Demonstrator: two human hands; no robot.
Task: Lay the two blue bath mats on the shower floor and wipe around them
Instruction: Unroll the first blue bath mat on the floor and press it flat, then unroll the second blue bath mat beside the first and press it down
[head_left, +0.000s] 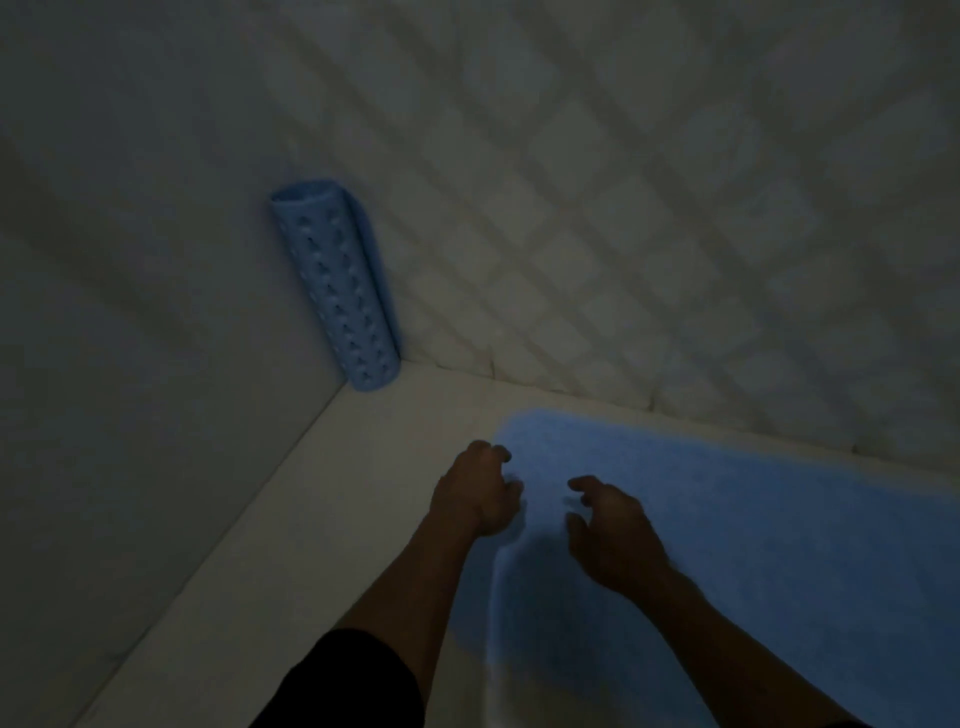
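Two blue bath mats show in this dim, blurred shower stall. At the far left a plain pale wall rises from the shower floor, which is white and runs as a bare strip along that wall's foot. In the floor's far left corner the rolled bath mat stands on end, tilted a little, leaning into the angle where the plain wall meets the tiled wall; rows of small holes or suction cups dot its outer face. Nothing lies between this roll and the hands, only bare white floor.

Nearer, a black sleeve or garment covers the lower part of the left arm. The left hand sits at the left edge of the flat bath mat, its fingers curled narrowly inward at that edge; whether they pinch the mat cannot be told. Just beside it, the right hand hovers over the mat with fingers loosely bent and spread, holding nothing visible.

The flat mat lies unrolled on the floor, its far edge close along the foot of the tiled wall, and it reaches out of view to the right. Tiles run in a diagonal grid. No brand, label or writing can be read anywhere.
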